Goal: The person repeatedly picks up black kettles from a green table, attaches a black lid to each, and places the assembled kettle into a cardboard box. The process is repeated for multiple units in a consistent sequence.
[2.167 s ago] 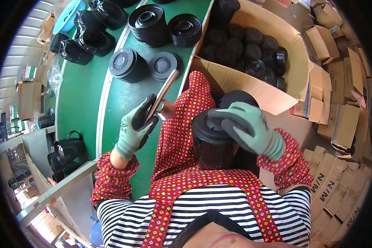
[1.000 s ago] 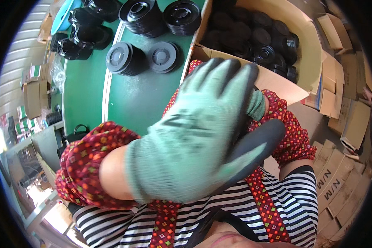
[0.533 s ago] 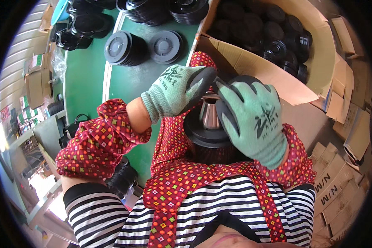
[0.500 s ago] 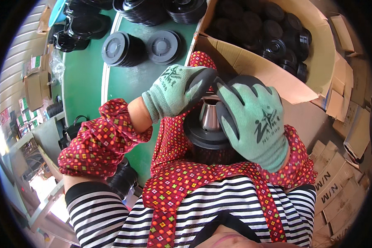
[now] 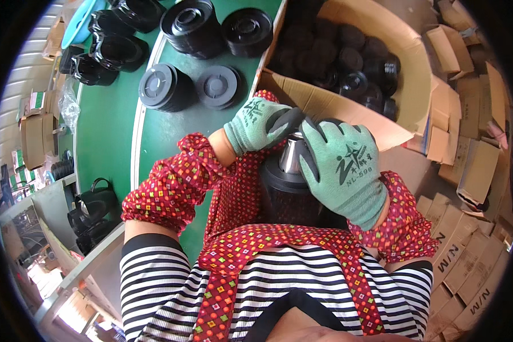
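A shiny metal cone (image 5: 290,157) stands upright on a dark round collar (image 5: 279,178), above a larger black round body (image 5: 290,205) close in front of my lap. Both hands wear green gloves with dark fingers. My left hand (image 5: 263,122) is closed in a pinch at the cone's tip; whatever the fingers hold is hidden. My right hand (image 5: 342,168) curls about the cone's right side, its thumb along the metal and its index fingertip meeting the left fingers at the top. I cannot make out what lies between its fingers.
Stacked black round parts (image 5: 164,86) and a grey-black disc stack (image 5: 218,86) sit on the green table (image 5: 111,131). Glossy black housings (image 5: 119,51) lie at far left. A cardboard box (image 5: 336,100) of black parts is at far right, flattened cartons (image 5: 461,262) nearer.
My view has shifted, and the hands and cone sit slightly lower in it. Both hands keep together at the cone's tip, covering more of its top now.
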{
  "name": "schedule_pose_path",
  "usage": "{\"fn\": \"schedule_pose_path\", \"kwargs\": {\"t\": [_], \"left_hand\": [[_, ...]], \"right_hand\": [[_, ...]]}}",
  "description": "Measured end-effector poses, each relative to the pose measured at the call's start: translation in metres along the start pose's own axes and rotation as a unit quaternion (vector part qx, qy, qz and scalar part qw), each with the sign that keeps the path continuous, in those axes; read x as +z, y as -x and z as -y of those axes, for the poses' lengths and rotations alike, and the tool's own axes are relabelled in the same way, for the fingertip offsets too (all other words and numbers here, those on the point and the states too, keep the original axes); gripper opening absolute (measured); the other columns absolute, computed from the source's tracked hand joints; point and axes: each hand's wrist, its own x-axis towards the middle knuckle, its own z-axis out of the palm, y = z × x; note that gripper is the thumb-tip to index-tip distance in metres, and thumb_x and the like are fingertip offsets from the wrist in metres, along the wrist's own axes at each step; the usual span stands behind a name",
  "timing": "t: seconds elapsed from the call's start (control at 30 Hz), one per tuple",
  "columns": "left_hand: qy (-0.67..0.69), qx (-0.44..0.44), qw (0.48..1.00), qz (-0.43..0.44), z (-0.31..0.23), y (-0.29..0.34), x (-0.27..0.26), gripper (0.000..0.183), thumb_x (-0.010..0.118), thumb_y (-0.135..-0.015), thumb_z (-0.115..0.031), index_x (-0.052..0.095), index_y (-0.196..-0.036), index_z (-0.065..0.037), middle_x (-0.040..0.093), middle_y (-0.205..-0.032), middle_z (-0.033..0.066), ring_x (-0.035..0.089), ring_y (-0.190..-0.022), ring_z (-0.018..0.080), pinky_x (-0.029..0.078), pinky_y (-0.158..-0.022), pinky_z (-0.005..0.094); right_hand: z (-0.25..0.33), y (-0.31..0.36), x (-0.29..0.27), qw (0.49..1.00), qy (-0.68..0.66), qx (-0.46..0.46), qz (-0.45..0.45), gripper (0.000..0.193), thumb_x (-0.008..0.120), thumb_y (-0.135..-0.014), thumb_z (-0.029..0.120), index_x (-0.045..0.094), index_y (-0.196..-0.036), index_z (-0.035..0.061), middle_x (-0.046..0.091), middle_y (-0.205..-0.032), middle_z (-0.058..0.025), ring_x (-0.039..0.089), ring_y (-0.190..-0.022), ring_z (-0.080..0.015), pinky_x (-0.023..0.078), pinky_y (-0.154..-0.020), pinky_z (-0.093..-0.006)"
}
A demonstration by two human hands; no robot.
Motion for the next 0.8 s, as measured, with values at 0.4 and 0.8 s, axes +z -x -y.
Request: {"fn": "schedule_pose_path", "kwargs": {"t": [0.4, 0.8], "left_hand": [[-0.302, -0.353, 0.845, -0.263, 0.026, 0.206, -0.024, 0.018, 0.069, -0.099, -0.03, 0.076, -0.103, -0.014, 0.07, -0.086, 0.0192, 0.069, -0.082, 0.042, 0.054, -0.072, 0.0486], [-0.029, -0.096, 0.968, -0.23, -0.094, 0.212, -0.002, 0.099, 0.098, -0.073, -0.029, 0.047, -0.155, -0.005, 0.033, -0.167, 0.0252, 0.041, -0.151, 0.0433, 0.037, -0.124, 0.051]], "right_hand": [[-0.015, 0.072, 0.044, 0.937, -0.343, -0.001, -0.061, 0.063, 0.092, -0.077, 0.031, 0.068, -0.128, 0.0038, 0.062, -0.128, -0.0176, 0.061, -0.123, -0.0396, 0.049, -0.108, -0.0472], [0.004, -0.009, 0.036, 0.759, -0.613, 0.127, -0.179, 0.049, 0.059, -0.109, 0.033, 0.058, -0.147, 0.0011, 0.069, -0.127, -0.0147, 0.068, -0.115, -0.0275, 0.055, -0.104, -0.0437]]}}
